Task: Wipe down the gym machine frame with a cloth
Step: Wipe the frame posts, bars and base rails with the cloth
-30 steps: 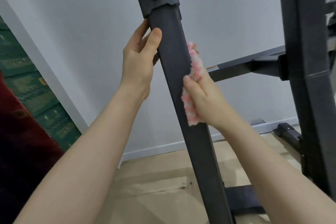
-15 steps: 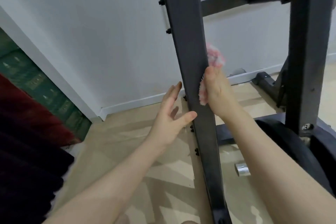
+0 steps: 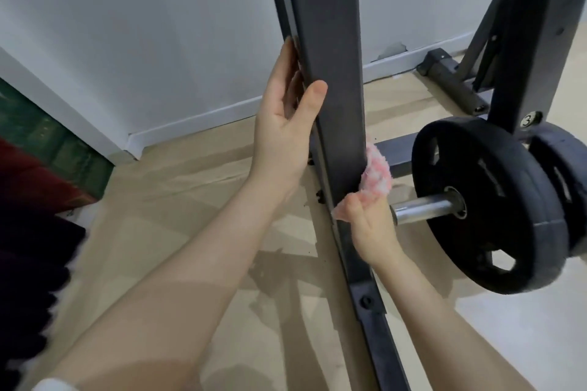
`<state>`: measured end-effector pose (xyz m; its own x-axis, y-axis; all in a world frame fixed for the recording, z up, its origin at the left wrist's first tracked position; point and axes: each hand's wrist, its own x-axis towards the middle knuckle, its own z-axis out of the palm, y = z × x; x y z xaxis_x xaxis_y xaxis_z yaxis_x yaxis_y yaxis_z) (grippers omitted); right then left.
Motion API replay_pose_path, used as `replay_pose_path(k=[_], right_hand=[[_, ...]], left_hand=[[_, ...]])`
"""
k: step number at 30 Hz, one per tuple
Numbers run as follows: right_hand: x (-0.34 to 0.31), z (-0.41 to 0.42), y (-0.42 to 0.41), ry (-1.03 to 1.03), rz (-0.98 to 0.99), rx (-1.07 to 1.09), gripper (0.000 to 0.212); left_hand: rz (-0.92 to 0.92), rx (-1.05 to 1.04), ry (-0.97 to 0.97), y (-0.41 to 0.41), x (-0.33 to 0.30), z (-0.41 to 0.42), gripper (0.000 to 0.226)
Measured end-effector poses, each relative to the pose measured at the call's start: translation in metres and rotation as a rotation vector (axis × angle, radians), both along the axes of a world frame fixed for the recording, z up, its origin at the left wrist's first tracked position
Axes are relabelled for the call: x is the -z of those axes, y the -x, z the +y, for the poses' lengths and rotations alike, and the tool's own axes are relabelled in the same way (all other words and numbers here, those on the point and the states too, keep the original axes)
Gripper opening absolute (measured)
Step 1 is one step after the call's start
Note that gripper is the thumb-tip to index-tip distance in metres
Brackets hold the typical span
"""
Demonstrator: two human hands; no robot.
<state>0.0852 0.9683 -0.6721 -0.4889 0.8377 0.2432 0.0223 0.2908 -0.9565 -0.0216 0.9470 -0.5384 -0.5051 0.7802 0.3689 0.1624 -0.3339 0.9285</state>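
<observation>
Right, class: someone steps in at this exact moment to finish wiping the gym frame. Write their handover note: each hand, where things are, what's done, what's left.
Left hand: open, fingers straight along the left side of the dark upright post, thumb on its front face, steadying it.
Right hand: holds the pink-and-white cloth bunched against the post's right edge, low down, beside the chrome bar end of the weight plates.
Done: cannot tell from the surface; the cloth sits at the lower part of the post.
Left: the post's foot bracket, the base rail, and the second upright on the right.
</observation>
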Motion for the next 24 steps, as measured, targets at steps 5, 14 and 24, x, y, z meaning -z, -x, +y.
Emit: replay_pose_path(k=[5,14,24], right_hand=[[0.084,-0.027,-0.038,0.204,-0.260,-0.075,0.029],[0.123,-0.027,-0.036,0.293,-0.204,-0.037,0.019],[0.114,-0.026,-0.034,0.297,-0.241,0.039,0.023]], left_hand=[[-0.189,-0.010,0.361,-0.018,0.094,-0.051,0.070],[-0.261,0.070,0.688,-0.036,0.201,-0.076,0.058],[-0.234,0.128,0.766,-0.026,0.216,-0.074,0.059]])
